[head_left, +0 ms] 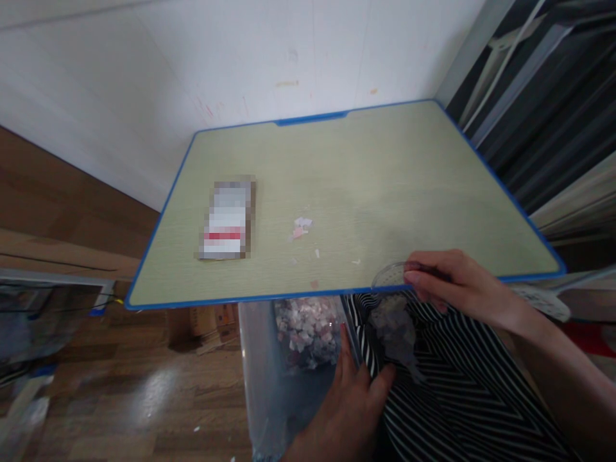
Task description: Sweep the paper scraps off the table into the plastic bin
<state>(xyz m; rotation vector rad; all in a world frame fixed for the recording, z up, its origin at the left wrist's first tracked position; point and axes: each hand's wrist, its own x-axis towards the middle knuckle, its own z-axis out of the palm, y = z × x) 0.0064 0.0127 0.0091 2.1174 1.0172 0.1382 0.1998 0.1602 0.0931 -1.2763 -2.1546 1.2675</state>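
My right hand (440,282) pinches a clear, rounded piece with small dots (389,274) at the table's front edge; its exact kind is unclear. Below the edge, my left hand (344,404) straddles the near side of a translucent plastic bin (257,378), fingers over the rim and thumb outside. White and pinkish paper-like scraps (308,330) are heaped in the bin. A greyish clump (394,327) shows against the striped cloth over my lap, too dim to name. Small pale scraps (301,226) lie on the folding table (385,173).
A pixelated white packet-like item with a red band (226,218) lies on the table's left. The white wall (308,51) stands behind. Dark flat panels (543,96) lean at the right, beside a pale perforated thing (543,301). Cardboard (206,327) rests on the wooden floor (158,398).
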